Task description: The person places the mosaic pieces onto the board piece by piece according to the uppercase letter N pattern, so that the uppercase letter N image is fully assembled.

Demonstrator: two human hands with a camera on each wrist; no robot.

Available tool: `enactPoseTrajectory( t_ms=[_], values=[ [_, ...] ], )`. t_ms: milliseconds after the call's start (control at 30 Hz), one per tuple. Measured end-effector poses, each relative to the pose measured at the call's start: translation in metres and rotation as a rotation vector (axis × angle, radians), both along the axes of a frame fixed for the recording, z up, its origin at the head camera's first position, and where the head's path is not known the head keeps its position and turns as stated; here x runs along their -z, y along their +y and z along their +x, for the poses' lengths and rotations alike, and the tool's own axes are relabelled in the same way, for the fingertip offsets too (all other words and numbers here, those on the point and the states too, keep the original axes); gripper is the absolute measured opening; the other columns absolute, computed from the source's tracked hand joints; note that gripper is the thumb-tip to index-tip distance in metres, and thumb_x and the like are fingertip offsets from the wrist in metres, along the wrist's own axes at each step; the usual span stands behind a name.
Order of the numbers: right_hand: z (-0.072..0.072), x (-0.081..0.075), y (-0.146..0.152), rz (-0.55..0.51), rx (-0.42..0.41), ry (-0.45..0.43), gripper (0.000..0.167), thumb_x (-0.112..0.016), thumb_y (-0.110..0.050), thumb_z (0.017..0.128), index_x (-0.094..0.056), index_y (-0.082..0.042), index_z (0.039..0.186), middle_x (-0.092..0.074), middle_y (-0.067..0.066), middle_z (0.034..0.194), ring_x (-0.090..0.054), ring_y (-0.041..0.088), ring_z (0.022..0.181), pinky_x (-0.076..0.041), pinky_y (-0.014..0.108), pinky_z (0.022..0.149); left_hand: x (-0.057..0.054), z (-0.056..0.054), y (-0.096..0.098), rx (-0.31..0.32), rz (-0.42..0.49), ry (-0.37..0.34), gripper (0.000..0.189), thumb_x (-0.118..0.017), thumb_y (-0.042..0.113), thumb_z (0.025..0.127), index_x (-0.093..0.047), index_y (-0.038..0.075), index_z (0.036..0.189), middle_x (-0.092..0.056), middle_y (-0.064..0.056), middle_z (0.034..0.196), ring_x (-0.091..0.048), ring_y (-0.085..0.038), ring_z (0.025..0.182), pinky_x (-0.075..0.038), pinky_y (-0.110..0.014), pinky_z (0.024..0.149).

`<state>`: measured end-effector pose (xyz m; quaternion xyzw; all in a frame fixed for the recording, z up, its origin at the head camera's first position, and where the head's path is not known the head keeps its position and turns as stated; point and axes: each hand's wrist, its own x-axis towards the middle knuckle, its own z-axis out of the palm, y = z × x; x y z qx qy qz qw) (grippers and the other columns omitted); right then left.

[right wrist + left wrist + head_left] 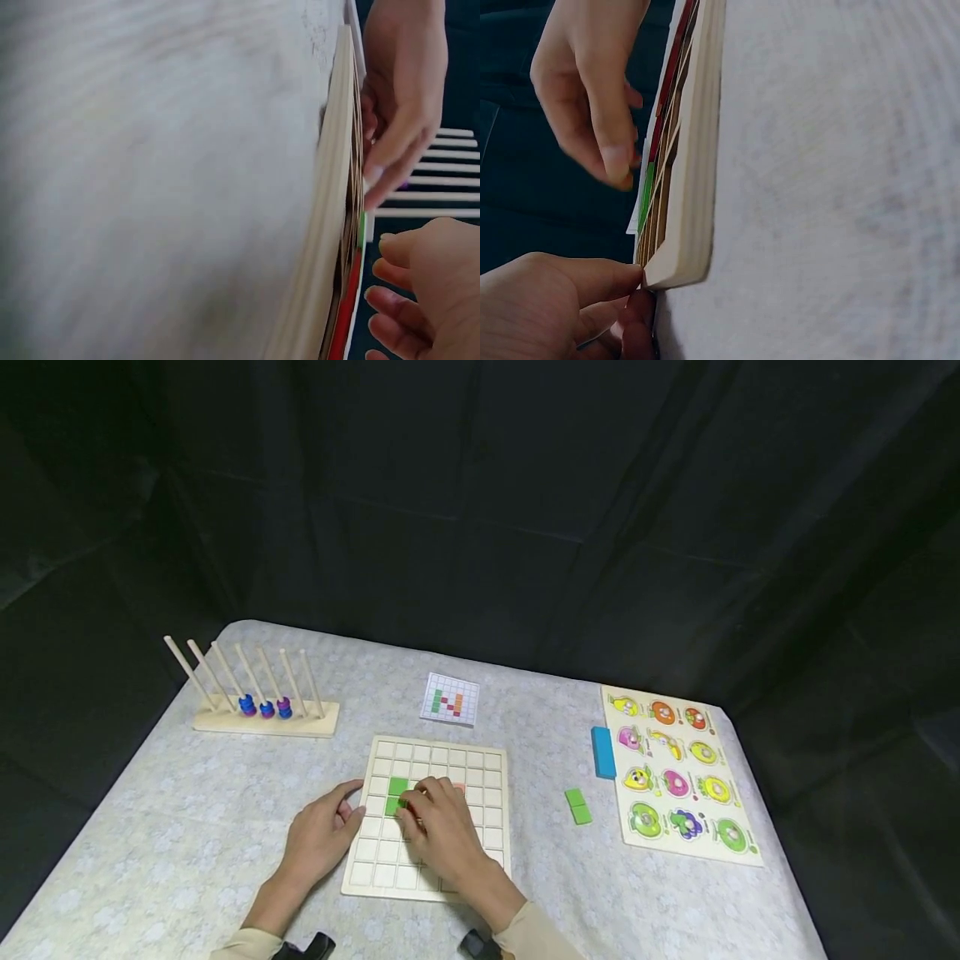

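Note:
A pale wooden grid board [483, 752] lies on the table in front of me. My left hand [321, 835] grips its left edge, thumb and fingers at the rim in the left wrist view. Over the middle of the board hovers my right hand [442, 831], fingers loosely bent and fingertips close to a green tile [393, 807]. Another green tile [398, 787] sits just above that one, and an orange tile [460, 788] shows past the knuckles. A red strip of tiles [345, 311] appears in the right wrist view; my right hand hides these in the head view.
Behind the board lies a printed pattern card [450, 699]. To the right are two loose green tiles [578, 807], a blue block [603, 752] and a fruit puzzle board [678, 777]. A wooden peg stand [262, 722] with blue and purple beads stands at the back left.

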<state>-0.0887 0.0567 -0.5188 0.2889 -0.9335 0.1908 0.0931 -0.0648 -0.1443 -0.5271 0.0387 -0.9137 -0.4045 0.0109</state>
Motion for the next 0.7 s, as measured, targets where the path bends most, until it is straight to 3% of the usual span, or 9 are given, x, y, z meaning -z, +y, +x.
enactPoseTrajectory(
  t_ms=[233,367,700],
  values=[
    [-0.001,0.002,0.038,-0.173,0.128,0.121,0.015,-0.071,-0.021,0.094,-0.076,-0.011,0.103,-0.066,0.004,0.111,-0.056,0.020,0.102,-0.045,0.036,0.087,0.002,-0.001,-0.001,-0.004,0.005,-0.010,0.041,-0.068,0.016,0.093,-0.064,0.010,0.134,-0.061,0.002,0.073,-0.047,-0.005,0.056,-0.035,-0.023,0.053],
    [-0.003,-0.001,0.066,-0.232,0.222,0.141,0.014,-0.072,-0.018,0.093,-0.076,-0.007,0.102,-0.066,0.008,0.111,-0.056,0.023,0.105,-0.045,0.039,0.088,0.001,0.000,-0.001,-0.004,-0.002,0.004,0.041,-0.067,0.015,0.093,-0.064,0.008,0.133,-0.060,0.002,0.072,-0.045,-0.005,0.054,-0.034,-0.023,0.051],
    [-0.013,-0.005,0.134,-0.326,0.557,-0.007,0.021,-0.072,-0.016,0.092,-0.074,-0.002,0.108,-0.064,0.014,0.112,-0.053,0.029,0.103,-0.041,0.041,0.087,0.002,0.000,0.001,0.000,0.001,0.013,0.041,-0.067,0.014,0.093,-0.064,0.008,0.133,-0.060,0.002,0.071,-0.045,-0.005,0.054,-0.034,-0.023,0.052]
  ],
)
